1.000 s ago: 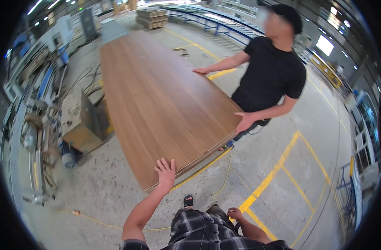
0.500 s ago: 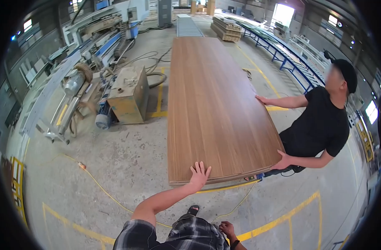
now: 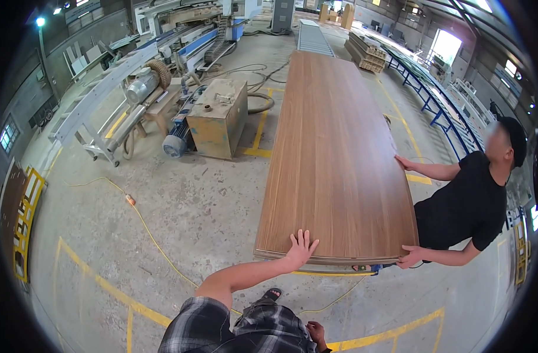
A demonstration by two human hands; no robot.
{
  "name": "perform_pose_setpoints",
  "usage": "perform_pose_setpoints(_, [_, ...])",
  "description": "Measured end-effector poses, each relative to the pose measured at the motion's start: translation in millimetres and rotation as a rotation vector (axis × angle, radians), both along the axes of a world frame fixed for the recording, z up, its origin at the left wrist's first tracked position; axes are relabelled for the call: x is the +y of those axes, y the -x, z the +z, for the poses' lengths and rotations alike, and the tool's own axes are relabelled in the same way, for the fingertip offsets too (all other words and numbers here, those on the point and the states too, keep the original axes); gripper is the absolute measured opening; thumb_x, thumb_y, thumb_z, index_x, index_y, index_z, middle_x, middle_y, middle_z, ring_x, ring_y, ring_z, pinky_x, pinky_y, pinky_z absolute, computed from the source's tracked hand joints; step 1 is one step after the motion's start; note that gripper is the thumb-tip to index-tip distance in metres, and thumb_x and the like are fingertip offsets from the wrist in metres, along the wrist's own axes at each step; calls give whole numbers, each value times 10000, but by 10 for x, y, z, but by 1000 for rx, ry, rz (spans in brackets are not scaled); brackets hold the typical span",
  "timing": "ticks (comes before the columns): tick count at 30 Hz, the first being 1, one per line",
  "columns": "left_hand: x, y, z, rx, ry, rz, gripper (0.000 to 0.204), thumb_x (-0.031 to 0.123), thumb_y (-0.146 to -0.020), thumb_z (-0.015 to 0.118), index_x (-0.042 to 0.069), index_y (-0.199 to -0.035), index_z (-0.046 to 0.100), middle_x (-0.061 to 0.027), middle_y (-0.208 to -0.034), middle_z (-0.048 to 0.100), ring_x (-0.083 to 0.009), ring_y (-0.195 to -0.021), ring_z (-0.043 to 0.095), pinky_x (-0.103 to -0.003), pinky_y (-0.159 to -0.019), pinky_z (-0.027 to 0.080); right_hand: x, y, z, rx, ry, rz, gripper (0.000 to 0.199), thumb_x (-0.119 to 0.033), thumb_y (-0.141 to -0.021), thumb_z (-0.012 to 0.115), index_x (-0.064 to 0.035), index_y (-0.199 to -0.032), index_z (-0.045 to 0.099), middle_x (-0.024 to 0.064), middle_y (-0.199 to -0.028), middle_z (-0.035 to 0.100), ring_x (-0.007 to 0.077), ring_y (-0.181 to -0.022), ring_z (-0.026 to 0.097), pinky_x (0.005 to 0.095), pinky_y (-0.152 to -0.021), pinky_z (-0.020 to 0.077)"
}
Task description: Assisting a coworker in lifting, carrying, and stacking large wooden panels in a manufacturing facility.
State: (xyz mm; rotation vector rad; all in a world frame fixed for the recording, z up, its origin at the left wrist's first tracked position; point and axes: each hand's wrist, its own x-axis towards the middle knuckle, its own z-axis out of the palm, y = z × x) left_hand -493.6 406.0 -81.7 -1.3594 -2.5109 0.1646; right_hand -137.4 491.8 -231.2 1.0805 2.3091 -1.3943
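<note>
A long brown wood-grain panel point(image 3: 339, 153) lies flat on a stack of similar sheets and runs away from me. My left hand point(image 3: 301, 248) rests flat on its near end, fingers spread, gripping nothing. My right hand point(image 3: 316, 333) hangs low beside my plaid shirt, only partly visible. At the right a co-worker in a black shirt and cap point(image 3: 469, 200) has one hand point(image 3: 405, 162) on the panel's long edge and the other hand point(image 3: 410, 256) at its near right corner.
A worn tan machine box point(image 3: 219, 117) and a motor with conveyor frame point(image 3: 134, 100) stand left of the panel. A yellow cable point(image 3: 142, 220) crosses the concrete floor. Blue racks point(image 3: 439, 100) and stacked boards point(image 3: 366, 53) lie beyond.
My view has swung left, so the panel and the co-worker now sit further right in the picture. My left hand stays flat on the panel's near end; the co-worker keeps both hands on its edge.
</note>
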Motion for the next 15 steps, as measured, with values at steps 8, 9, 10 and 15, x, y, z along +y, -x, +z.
perform_pose_setpoints(8, [12, -15, -20, -2, 10, 11, 483, 230, -770, 412, 132, -1237, 333, -309, -1185, 312, -491, -1044, 331, -600, -735, 350, 20, -48, -14, -10, -53, -5, 287, -241, -666, 627, -44, -874, 601, 118, -768, 619, 204, -712, 605, 282, -647, 473])
perform_pose_setpoints(9, [13, -13, -18, -1, 6, 13, 483, 230, -770, 412, 132, -1237, 333, -309, -1185, 312, -491, -1044, 331, -600, -735, 350, 19, -29, -11, -2, -45, -8, 282, -236, -667, 625, -42, -870, 601, 117, -765, 619, 204, -710, 605, 280, -643, 474])
perform_pose_setpoints(10, [13, -13, -20, -3, 2, 12, 482, 228, -771, 411, 132, -1237, 333, -310, -1185, 310, -490, -1044, 331, -601, -735, 349, 16, -7, -6, -1, -45, -8, 282, -236, -667, 625, -42, -870, 601, 117, -765, 619, 204, -710, 605, 280, -643, 474])
perform_pose_setpoints(15, [0, -8, -26, -15, -11, 14, 479, 222, -774, 406, 132, -1238, 331, -310, -1187, 309, -490, -1045, 332, -601, -733, 349, -21, 93, 32, 40, 73, -39, 269, -192, -679, 608, -31, -893, 587, 104, -764, 623, 182, -704, 605, 265, -639, 472])
